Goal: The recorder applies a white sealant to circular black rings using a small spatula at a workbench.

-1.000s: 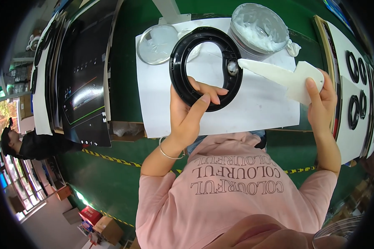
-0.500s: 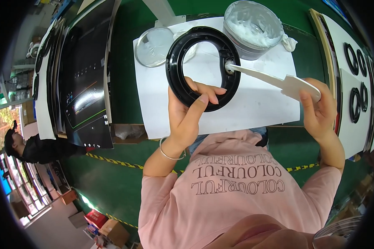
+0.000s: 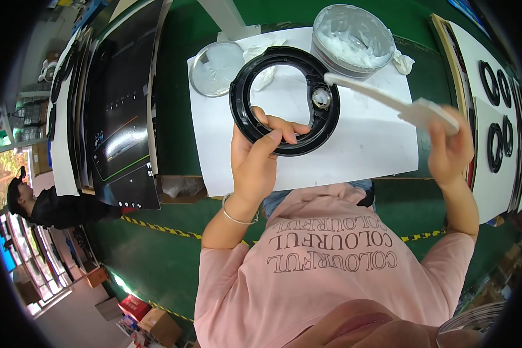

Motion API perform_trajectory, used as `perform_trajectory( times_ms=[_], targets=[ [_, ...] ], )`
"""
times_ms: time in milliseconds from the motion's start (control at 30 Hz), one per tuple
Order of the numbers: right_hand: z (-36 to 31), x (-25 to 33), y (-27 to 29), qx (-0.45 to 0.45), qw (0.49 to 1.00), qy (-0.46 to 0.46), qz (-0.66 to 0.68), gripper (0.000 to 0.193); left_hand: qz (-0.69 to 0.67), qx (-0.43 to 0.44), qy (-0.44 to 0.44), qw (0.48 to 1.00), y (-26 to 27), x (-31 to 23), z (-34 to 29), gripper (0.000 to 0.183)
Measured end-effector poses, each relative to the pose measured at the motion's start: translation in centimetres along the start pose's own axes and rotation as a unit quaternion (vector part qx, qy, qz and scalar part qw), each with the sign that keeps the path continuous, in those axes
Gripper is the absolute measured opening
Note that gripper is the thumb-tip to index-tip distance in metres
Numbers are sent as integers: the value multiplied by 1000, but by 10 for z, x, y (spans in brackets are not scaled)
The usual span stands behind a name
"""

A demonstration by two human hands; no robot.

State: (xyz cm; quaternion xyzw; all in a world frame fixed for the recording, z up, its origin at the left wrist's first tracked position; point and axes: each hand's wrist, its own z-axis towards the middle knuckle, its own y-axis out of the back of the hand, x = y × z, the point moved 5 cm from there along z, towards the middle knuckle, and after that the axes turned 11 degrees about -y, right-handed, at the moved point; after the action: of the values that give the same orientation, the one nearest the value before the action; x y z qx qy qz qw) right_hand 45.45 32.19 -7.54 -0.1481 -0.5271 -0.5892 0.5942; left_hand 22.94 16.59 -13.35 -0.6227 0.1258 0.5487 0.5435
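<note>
Left hand point(image 3: 255, 161) grips black ring point(image 3: 326, 123); right hand point(image 3: 450, 152) holds white spatula point(image 3: 383, 98)

The hands are apart. The left, forearm angled upward, clamps the ring's near edge, thumb on top, fingers through the opening, above a white sheet point(image 3: 365, 145). The right, raised well to the side, pinches the spatula's broad end; its narrow tip overlaps the ring near a pale round socket point(image 3: 321, 98), contact unclear. Beyond sit a paste tub point(image 3: 329, 60) and round lid point(image 3: 217, 68).
</note>
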Motion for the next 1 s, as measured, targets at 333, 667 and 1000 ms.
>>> perform_trajectory(
  times_ms=[333,667,1000],
  targets=[
    [-20,46,-30,180,895,355,-200,32,-134,-45,68,988,5,5,4,18],
    [-15,59,-21,165,863,415,-238,22,-122,-42,61,990,4,3,4,19],
    [-22,61,-28,173,846,439,-248,21,-105,-33,54,992,3,1,4,19]
  ],
)
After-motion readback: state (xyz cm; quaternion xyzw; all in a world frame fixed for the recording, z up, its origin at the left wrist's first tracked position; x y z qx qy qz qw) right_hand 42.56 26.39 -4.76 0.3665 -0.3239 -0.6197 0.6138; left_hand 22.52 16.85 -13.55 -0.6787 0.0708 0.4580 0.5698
